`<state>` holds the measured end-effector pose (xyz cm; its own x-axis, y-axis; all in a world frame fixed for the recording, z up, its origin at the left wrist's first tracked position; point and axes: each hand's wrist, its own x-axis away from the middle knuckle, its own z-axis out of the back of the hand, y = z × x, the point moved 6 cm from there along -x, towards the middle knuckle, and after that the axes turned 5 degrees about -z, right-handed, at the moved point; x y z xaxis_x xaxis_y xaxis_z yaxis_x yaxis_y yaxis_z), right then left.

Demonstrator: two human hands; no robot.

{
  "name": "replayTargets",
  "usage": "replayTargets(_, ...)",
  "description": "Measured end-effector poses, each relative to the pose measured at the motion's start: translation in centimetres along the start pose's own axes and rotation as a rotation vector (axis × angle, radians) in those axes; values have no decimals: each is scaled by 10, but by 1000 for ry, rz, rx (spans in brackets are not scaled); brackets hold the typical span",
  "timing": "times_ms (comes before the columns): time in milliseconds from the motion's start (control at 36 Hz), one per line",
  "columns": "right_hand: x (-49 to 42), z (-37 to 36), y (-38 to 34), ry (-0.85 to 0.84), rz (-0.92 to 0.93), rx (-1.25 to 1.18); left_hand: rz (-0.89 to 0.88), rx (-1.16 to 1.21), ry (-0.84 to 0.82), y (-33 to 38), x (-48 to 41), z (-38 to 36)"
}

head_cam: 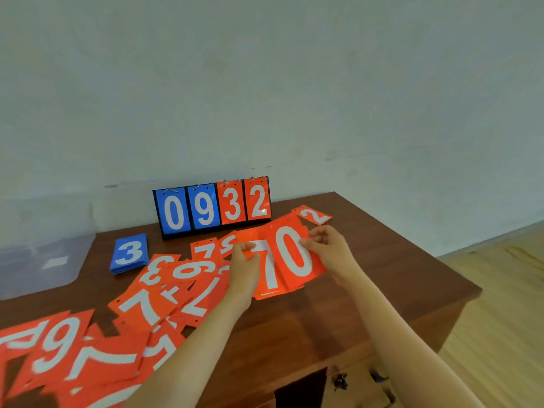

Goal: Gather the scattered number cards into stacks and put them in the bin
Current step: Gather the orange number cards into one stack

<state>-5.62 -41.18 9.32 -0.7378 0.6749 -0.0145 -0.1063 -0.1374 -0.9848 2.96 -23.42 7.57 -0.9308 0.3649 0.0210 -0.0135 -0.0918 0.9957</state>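
Plastic and translucent, the bin [44, 260] sits at the far left of the wooden table [382, 275], well apart from both hands. Any stack carried there must cross the loose orange cards [88, 354] spread over the left and near side, and I judge a slick pile could fan out or shed cards on that trip, while a forearm dragging over the spread could push some off the near edge. The blue stack [129, 253] lies squared just right of the bin. The left hand [244, 260] pinches the left edge of the orange 7 card [269, 269], thumb on top, and the right hand [326, 245] pinches the upper right edge of the orange 0 card [294, 251] with curled fingers. These two overlap unevenly with more cards under them, so I judge an edge pinch could let the lower ones slide out before they are squared. One stray card [316, 216] lies beyond the right hand and could be missed. Reading across, I make out 3 on the blue stack, 3, 9, 7 and 6 among the loose cards, 0 9 3 2 on the flip scoreboard [213, 207], 7 and 0 in hand, and 2 on the stray card; a pale patch on the bin is unreadable
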Motion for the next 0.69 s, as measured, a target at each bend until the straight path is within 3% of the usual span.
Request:
replayTargets(389,6,-19,20,-37,23,427,-8,-44,-5,-9,9,-20)
replayTargets(694,-130,-7,73,7,-64,901,63,-82,5,-33,-72,-40)
